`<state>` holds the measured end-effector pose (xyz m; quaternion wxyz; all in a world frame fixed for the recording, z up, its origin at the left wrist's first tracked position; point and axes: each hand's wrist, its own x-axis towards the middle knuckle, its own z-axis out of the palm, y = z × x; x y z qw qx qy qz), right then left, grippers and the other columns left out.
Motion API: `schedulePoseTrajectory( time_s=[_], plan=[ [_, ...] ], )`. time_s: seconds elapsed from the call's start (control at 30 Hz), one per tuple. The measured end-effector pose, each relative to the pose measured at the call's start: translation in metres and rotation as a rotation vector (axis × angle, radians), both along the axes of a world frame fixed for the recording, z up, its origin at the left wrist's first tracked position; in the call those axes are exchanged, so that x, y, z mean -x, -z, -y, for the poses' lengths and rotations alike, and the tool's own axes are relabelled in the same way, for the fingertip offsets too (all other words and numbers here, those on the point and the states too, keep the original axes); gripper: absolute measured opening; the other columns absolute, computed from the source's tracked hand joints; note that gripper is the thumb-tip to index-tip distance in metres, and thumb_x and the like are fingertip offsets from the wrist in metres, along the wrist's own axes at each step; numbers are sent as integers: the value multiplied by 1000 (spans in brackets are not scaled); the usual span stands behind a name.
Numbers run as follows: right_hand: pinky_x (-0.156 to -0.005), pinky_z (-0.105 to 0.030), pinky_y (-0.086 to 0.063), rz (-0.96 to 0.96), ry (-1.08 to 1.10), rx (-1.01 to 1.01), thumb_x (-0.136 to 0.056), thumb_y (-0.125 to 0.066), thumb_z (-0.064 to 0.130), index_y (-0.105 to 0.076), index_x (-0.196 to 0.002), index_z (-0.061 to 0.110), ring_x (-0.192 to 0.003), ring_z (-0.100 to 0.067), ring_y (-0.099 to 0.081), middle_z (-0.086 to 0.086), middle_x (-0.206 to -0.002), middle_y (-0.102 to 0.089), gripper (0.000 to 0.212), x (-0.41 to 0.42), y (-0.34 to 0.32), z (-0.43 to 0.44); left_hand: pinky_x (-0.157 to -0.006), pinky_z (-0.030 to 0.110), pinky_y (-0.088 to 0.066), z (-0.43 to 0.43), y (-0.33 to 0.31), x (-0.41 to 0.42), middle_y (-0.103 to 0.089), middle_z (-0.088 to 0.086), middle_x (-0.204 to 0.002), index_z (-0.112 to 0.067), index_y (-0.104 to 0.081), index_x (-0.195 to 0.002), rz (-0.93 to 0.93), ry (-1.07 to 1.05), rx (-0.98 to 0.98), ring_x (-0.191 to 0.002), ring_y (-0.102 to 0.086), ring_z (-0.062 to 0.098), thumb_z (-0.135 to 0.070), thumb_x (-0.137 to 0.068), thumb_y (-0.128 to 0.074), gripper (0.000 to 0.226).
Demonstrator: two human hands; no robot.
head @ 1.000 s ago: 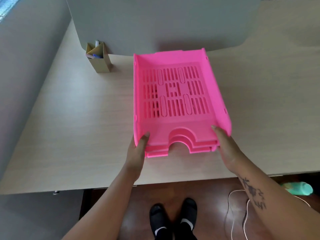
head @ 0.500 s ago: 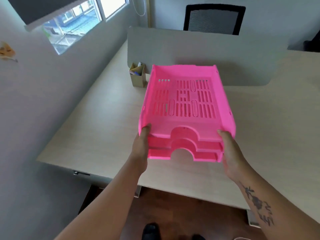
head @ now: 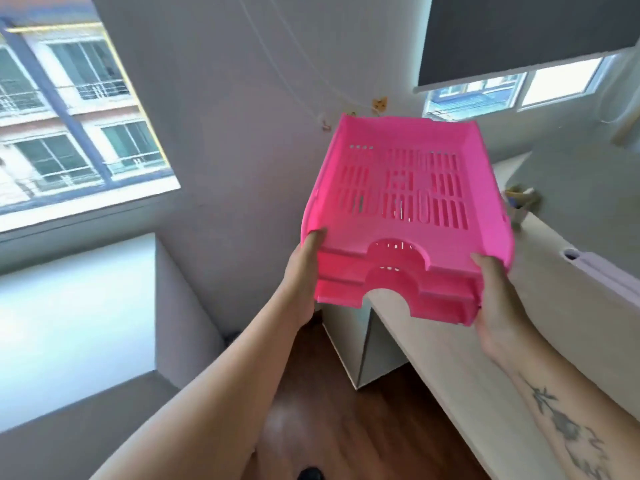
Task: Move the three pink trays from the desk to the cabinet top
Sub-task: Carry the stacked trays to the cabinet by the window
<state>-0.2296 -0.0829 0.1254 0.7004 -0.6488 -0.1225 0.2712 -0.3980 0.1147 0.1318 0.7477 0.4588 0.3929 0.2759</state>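
Note:
A nested stack of three pink trays with slotted bottoms hangs in the air in front of me, its notched front edges toward me. My left hand grips the stack's near left corner and my right hand grips its near right corner. The stack is off the light wooden desk, which lies below and to the right. A white glossy cabinet top lies at the lower left under a window.
A grey wall stands behind the trays. A small cardboard pen holder sits on the desk at the right, beside a grey desk divider. Dark wooden floor runs between the cabinet and the desk.
The stack has been lifted off the desk and carried left as my view swung left. The cabinet top and a large window have come into view. Both hands keep the same grip.

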Motion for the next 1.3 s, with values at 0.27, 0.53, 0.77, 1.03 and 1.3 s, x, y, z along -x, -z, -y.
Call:
schedulePoseTrajectory(
  time_s=[0.27, 0.53, 0.77, 1.03, 1.3],
  plan=[
    [-60, -42, -58, 13, -452, -128, -82, -51, 53, -58, -119, 39, -86, -19, -73, 0, -101, -74, 41, 151, -30, -129, -91, 63, -50, -48, -38, 212, -69, 23, -118, -14, -61, -127, 99, -345, -102, -105, -65, 45, -48, -78, -61, 59],
    [-77, -51, -57, 0, -708, -200, -80, -55, 59, -64, -109, 42, -95, -31, -70, -5, -103, -74, 34, 330, -27, -223, -93, 66, -47, -73, -38, 413, -68, 23, -120, -16, -61, -129, 48, -471, -215, -106, -66, 44, -49, -92, -48, 51],
    [-61, -41, -59, -47, -821, -163, -85, -56, 48, -64, -114, 28, -83, -32, -74, -10, -96, -76, 36, 502, 4, -306, -85, 65, -53, -128, -12, 589, -72, 16, -112, -28, -64, -123, -32, -602, -257, -100, -70, 38, -58, -89, -46, 48],
    [-68, -41, -56, -28, -802, 7, -77, -55, 51, -62, -115, 26, -86, -31, -73, -11, -97, -76, 46, 586, 32, -359, -84, 58, -56, -176, 27, 672, -76, 9, -105, -34, -64, -119, -62, -629, -134, -95, -73, 29, -70, -78, -48, 58],
    [-56, -31, -43, 10, -749, 129, -72, -55, 56, -61, -118, 20, -85, -28, -68, -6, -90, -74, 59, 600, 43, -380, -101, 61, -42, -195, 45, 680, -69, 9, -121, -30, -58, -131, -110, -663, -59, -117, -59, 35, -66, -77, -49, 65]
  ],
)
